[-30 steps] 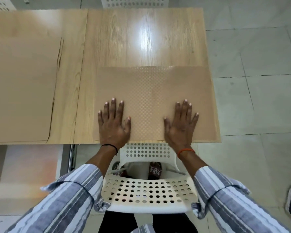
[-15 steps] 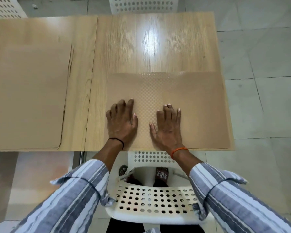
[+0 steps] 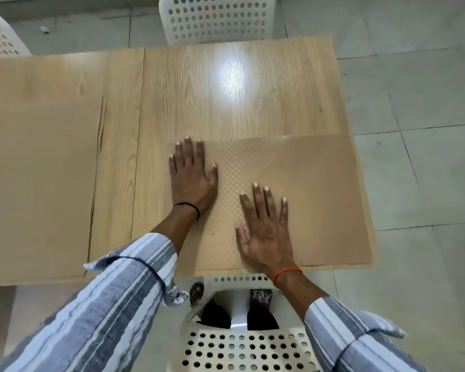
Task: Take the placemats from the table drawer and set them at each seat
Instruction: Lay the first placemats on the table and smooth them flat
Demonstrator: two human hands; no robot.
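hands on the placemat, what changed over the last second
Both hands slid across the placemat, smoothing it. From spread wide at its near edge they came together near the middle; now the left hand has pushed up toward the mat's far left corner, while the right hand lies flat further back. Nothing was gripped or released. The placemat stayed at this seat, and the stack of mats to the left stayed untouched.

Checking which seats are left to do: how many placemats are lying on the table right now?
2 separate spots. One placemat lies at the near right seat under both the left hand and right hand. Another lies at left; layered edges suggest a stack, so more may be hidden.
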